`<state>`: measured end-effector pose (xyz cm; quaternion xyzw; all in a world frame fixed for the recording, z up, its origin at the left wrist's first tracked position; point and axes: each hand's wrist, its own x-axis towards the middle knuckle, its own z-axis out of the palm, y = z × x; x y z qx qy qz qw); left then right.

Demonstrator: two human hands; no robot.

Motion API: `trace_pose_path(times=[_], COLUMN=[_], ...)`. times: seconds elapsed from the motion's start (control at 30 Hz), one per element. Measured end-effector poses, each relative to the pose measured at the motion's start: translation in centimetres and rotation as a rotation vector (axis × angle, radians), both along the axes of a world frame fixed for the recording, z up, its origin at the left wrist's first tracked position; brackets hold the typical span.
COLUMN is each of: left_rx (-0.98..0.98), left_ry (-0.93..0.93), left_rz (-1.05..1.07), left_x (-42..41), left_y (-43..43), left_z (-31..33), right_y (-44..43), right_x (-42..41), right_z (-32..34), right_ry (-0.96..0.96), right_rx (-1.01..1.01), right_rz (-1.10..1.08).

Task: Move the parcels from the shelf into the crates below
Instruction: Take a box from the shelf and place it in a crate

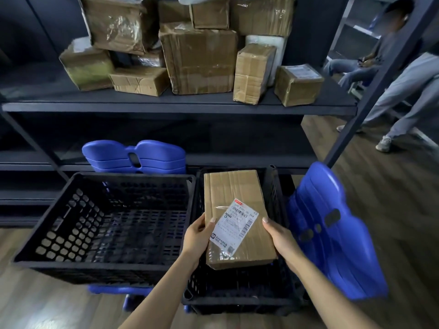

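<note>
Both hands on one box (234, 217), gripping its long sides close to the near end.

L hand (198, 236): thumb on top at the left edge, just beside the label (234, 225). Fingers curl under, out of sight.

R hand (279, 236): thumb on top at the right edge, other fingers under the box, hidden.

So grip = pinch from both sides w/ the box between the palms. Most of its length sticks out fwd past the thumbs.

Box pos: over the R crate (275, 186), inside the rim outline, long axis running away from the person. Near end sits well above the crate floor. Far end lines up w/ the back rim; can't tell if it rests there or hangs free. Label faces up, skewed diag, barcode visible, text too small to read.

L crate (71, 222): black, perforated, side by side w/ the R crate, rims touching or nearly so. Its bottom grid is in full view.

Shelf (178, 106) above: pile of brown taped boxes (199, 58), some stacked, a few right at the front edge.

Blue shell (332, 233) leans just right of the R crate. Blue stack (134, 155) stands behind the L crate. Far right bkgd: seated person (370, 60), blurred. Wood floor (392, 186).
</note>
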<state>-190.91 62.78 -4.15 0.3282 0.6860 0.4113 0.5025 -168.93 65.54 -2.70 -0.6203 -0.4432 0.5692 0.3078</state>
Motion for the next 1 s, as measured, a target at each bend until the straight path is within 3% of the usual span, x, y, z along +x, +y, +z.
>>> trace_pose_path(times=[0.17,0.3,0.47,0.63,0.77,1.0], left_rx=[-0.056,-0.088,-0.087,-0.133,-0.172,-0.203], left_ry=[0.187,0.209,0.381,0.426,0.447,0.670], left_rz=[0.049,0.109,0.023,-0.025,-0.012,-0.152], left_x=[0.8,1.4,1.6,1.6,1.2,1.0], left_y=[1.0,2.3,4.8,7.7,9.4,10.8], left_z=[-2.7,-4.7,-9.0,-13.1,-15.8,-19.0], right_y=[0.4,1.4,4.3,7.5,9.6,11.5], right_x=[-0.3,-0.8,-1.4,-2.8,-3.8,-4.4], right_z=[-3.7,-6.6,-11.3,-15.4,-18.5,-23.8], right_ry=[-0.076,-0.133,-0.202,-0.222,-0.307,-0.420], right_rx=[0.018,0.008,0.006,0.016,0.035,0.076], right_rz=[0.013,0.022,0.020,0.009,0.080,0.188])
